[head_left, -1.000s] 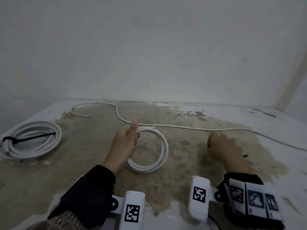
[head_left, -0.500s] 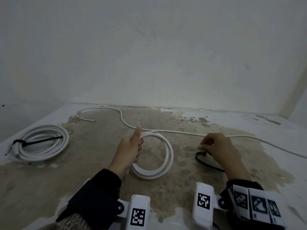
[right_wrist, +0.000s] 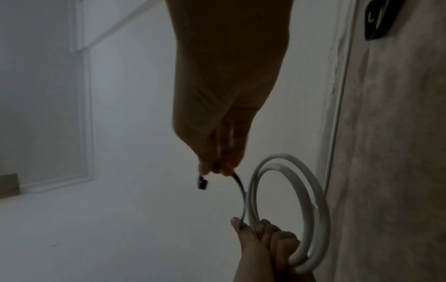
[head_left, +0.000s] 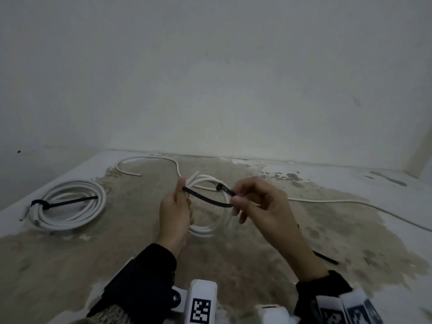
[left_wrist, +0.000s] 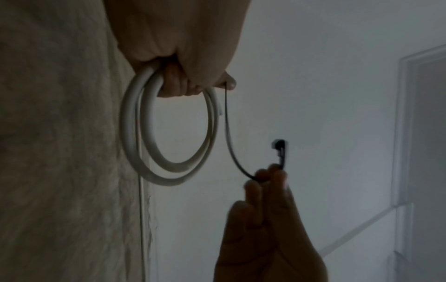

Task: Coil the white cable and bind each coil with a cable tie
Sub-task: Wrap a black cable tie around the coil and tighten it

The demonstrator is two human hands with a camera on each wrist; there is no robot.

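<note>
Two hands work for me: my left hand grips the small white coil and pins one tip of the black cable tie; my right hand pinches its head end. At ten o'clock, farther off, lies the bound coil.

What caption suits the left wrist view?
Left hand grips white cable coil; right hand pinches black cable tie.

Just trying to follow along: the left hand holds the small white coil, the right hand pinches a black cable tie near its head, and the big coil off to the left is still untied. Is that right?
Not quite: the big coil is already bound, with a black tie cinched round it, as the head view shows. The rest stands: the left hand grips the small coil, and the right hand pinches the black cable tie near its head.
</note>
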